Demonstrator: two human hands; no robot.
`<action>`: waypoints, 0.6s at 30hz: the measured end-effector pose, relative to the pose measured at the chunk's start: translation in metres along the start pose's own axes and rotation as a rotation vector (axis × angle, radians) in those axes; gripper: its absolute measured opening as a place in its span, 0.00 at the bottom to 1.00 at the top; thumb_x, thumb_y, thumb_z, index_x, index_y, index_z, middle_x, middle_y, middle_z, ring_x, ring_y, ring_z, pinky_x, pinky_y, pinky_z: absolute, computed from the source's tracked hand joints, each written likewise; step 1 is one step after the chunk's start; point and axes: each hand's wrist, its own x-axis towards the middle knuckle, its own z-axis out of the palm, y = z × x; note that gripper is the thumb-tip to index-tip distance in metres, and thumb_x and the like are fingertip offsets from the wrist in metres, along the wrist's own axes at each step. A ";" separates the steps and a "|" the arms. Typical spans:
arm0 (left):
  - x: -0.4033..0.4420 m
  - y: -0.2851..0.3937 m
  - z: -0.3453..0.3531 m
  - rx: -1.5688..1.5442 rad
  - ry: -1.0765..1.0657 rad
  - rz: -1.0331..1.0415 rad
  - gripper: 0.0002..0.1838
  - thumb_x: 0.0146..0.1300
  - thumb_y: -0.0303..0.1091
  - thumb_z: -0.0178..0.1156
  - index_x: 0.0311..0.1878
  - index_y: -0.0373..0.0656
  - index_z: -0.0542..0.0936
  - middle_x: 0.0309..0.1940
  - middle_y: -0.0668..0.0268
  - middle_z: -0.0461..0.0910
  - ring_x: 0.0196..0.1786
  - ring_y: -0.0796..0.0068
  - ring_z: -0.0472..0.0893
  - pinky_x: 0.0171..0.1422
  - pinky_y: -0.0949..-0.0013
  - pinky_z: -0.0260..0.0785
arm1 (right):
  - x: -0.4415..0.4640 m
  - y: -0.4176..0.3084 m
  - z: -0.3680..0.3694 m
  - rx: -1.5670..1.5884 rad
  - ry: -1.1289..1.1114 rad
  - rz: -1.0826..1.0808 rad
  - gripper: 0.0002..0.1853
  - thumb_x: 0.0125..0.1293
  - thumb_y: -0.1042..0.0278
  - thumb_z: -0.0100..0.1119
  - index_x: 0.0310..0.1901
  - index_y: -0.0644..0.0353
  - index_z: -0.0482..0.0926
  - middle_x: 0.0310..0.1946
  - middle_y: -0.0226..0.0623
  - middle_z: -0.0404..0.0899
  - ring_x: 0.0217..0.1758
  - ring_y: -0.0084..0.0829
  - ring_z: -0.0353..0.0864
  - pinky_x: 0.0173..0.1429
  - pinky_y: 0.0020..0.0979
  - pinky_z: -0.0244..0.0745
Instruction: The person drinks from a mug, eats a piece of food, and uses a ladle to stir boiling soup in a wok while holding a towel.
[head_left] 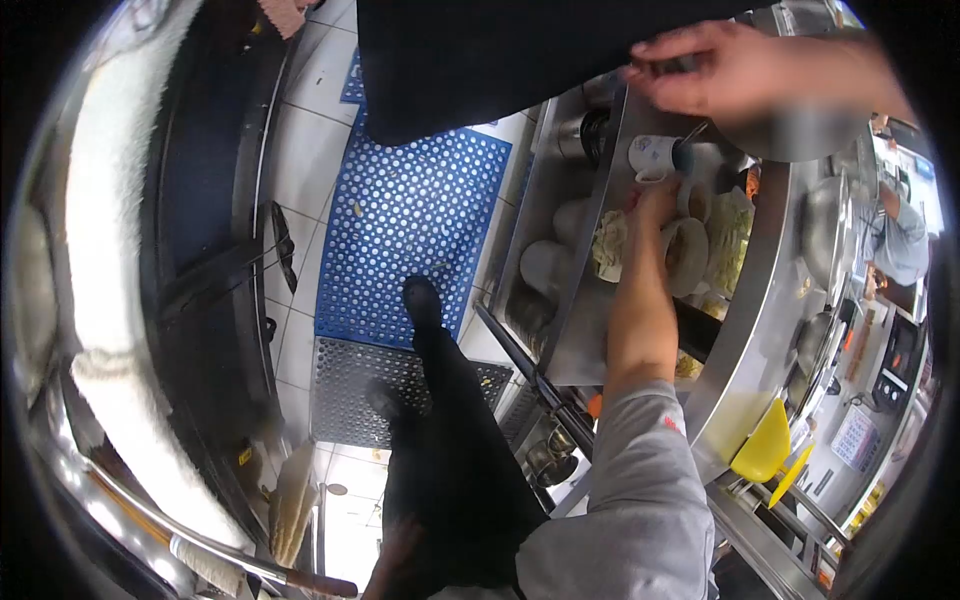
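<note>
Whether the right hand (655, 205) grips the white mug (652, 154) beside it cannot be told. Nearer sits a bowl (686, 258). Near left, the blurred left hand (396, 552), grip unclear, is by black trousers (465, 455); far right, another person's hand (705, 70).

A kitchen floor of white rectangular tiles (298, 150) with dark grout lines. A blue rubber mat with round holes (405, 215) covers its middle; a black perforated mat (345, 395) meets the blue mat's lower edge. Right of the mats runs a long stainless-steel counter (732, 400), an open metal shelf (520, 225) along its left edge. Left stands a black panelled unit (215, 130). Bright white light falls across the tiles at the bottom.
</note>
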 end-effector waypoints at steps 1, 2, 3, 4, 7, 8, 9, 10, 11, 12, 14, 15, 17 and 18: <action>-0.001 0.010 -0.006 -0.061 0.005 -0.073 0.28 0.71 0.50 0.53 0.67 0.41 0.72 0.67 0.48 0.70 0.69 0.45 0.68 0.73 0.50 0.59 | 0.010 0.001 -0.004 -0.369 0.149 -0.208 0.23 0.74 0.48 0.45 0.49 0.64 0.76 0.42 0.54 0.79 0.39 0.47 0.85 0.41 0.45 0.81; 0.000 0.022 -0.012 -0.121 0.011 -0.147 0.28 0.70 0.49 0.54 0.66 0.41 0.72 0.66 0.48 0.71 0.68 0.45 0.68 0.73 0.51 0.59 | 0.027 0.003 -0.009 -0.572 0.208 -0.345 0.23 0.73 0.49 0.46 0.49 0.63 0.77 0.42 0.55 0.80 0.41 0.48 0.85 0.43 0.47 0.80; 0.004 0.039 -0.026 -0.179 0.023 -0.220 0.28 0.70 0.49 0.54 0.66 0.41 0.72 0.66 0.48 0.71 0.68 0.45 0.69 0.72 0.51 0.60 | 0.043 0.004 -0.014 -0.779 0.299 -0.474 0.22 0.72 0.50 0.48 0.50 0.63 0.77 0.43 0.55 0.81 0.43 0.50 0.84 0.45 0.49 0.80; 0.020 0.063 -0.052 -0.196 -0.211 -0.437 0.27 0.68 0.49 0.56 0.65 0.42 0.73 0.63 0.46 0.73 0.67 0.43 0.69 0.72 0.48 0.60 | 0.069 0.007 -0.023 -0.821 0.300 -0.534 0.20 0.70 0.52 0.52 0.50 0.62 0.77 0.42 0.53 0.83 0.43 0.51 0.84 0.45 0.50 0.79; 0.008 0.059 -0.046 -0.197 0.038 -0.249 0.27 0.67 0.49 0.57 0.63 0.42 0.75 0.60 0.45 0.74 0.66 0.42 0.69 0.70 0.46 0.61 | 0.140 0.023 -0.056 -1.192 0.198 -0.664 0.18 0.66 0.56 0.56 0.52 0.59 0.77 0.41 0.50 0.84 0.47 0.51 0.84 0.48 0.52 0.78; 0.009 0.060 -0.045 -0.156 0.021 -0.268 0.27 0.67 0.49 0.57 0.63 0.41 0.75 0.61 0.47 0.74 0.66 0.44 0.71 0.70 0.48 0.62 | 0.148 0.022 -0.059 -1.272 0.175 -0.676 0.18 0.66 0.57 0.56 0.52 0.59 0.78 0.41 0.50 0.84 0.48 0.50 0.84 0.49 0.51 0.78; 0.010 0.058 -0.046 -0.116 0.008 -0.288 0.27 0.67 0.48 0.57 0.63 0.40 0.76 0.63 0.48 0.74 0.65 0.45 0.72 0.69 0.50 0.64 | 0.156 0.022 -0.063 -1.350 0.152 -0.691 0.18 0.65 0.58 0.56 0.52 0.59 0.78 0.41 0.49 0.84 0.48 0.50 0.84 0.50 0.51 0.78; 0.011 0.056 -0.048 -0.075 -0.006 -0.307 0.27 0.67 0.48 0.57 0.62 0.39 0.76 0.64 0.49 0.74 0.65 0.46 0.74 0.69 0.52 0.66 | 0.152 0.021 -0.069 -1.338 0.159 -0.681 0.17 0.65 0.59 0.56 0.51 0.59 0.78 0.42 0.49 0.84 0.48 0.50 0.84 0.52 0.49 0.79; 0.014 0.055 -0.047 -0.054 -0.009 -0.312 0.27 0.67 0.48 0.57 0.62 0.40 0.76 0.64 0.49 0.74 0.65 0.46 0.74 0.69 0.52 0.65 | 0.151 0.019 -0.069 -1.325 0.167 -0.670 0.17 0.65 0.60 0.55 0.51 0.59 0.78 0.43 0.48 0.84 0.49 0.50 0.84 0.53 0.48 0.79; 0.015 0.047 -0.042 -0.051 -0.001 -0.310 0.27 0.67 0.48 0.57 0.63 0.40 0.76 0.64 0.49 0.74 0.65 0.46 0.73 0.69 0.52 0.65 | 0.162 0.022 -0.068 -1.331 0.133 -0.693 0.16 0.65 0.60 0.54 0.50 0.59 0.79 0.43 0.49 0.84 0.48 0.51 0.84 0.53 0.49 0.78; 0.019 0.043 -0.040 -0.060 0.025 -0.307 0.27 0.67 0.48 0.57 0.63 0.40 0.76 0.63 0.49 0.74 0.65 0.46 0.73 0.70 0.53 0.65 | 0.208 0.045 -0.077 -1.334 0.058 -0.733 0.14 0.66 0.60 0.53 0.48 0.58 0.80 0.44 0.50 0.83 0.48 0.53 0.83 0.53 0.51 0.77; 0.021 0.043 -0.039 -0.068 0.039 -0.315 0.27 0.68 0.48 0.57 0.63 0.40 0.76 0.63 0.49 0.74 0.66 0.46 0.73 0.70 0.53 0.64 | 0.232 0.058 -0.083 -1.335 0.020 -0.752 0.14 0.67 0.60 0.52 0.46 0.57 0.80 0.44 0.50 0.83 0.48 0.53 0.82 0.53 0.51 0.77; 0.025 0.043 -0.038 -0.082 0.060 -0.328 0.27 0.68 0.48 0.57 0.63 0.40 0.76 0.63 0.49 0.74 0.66 0.47 0.72 0.71 0.53 0.64 | 0.261 0.072 -0.089 -1.338 -0.045 -0.791 0.13 0.67 0.60 0.50 0.44 0.56 0.81 0.45 0.51 0.82 0.47 0.55 0.82 0.53 0.53 0.75; 0.027 0.040 -0.036 -0.088 0.073 -0.333 0.27 0.68 0.47 0.57 0.63 0.40 0.76 0.63 0.49 0.74 0.66 0.47 0.72 0.71 0.53 0.63 | 0.261 0.072 -0.086 -1.314 -0.064 -0.768 0.13 0.67 0.60 0.50 0.44 0.56 0.82 0.44 0.51 0.82 0.47 0.55 0.81 0.52 0.53 0.75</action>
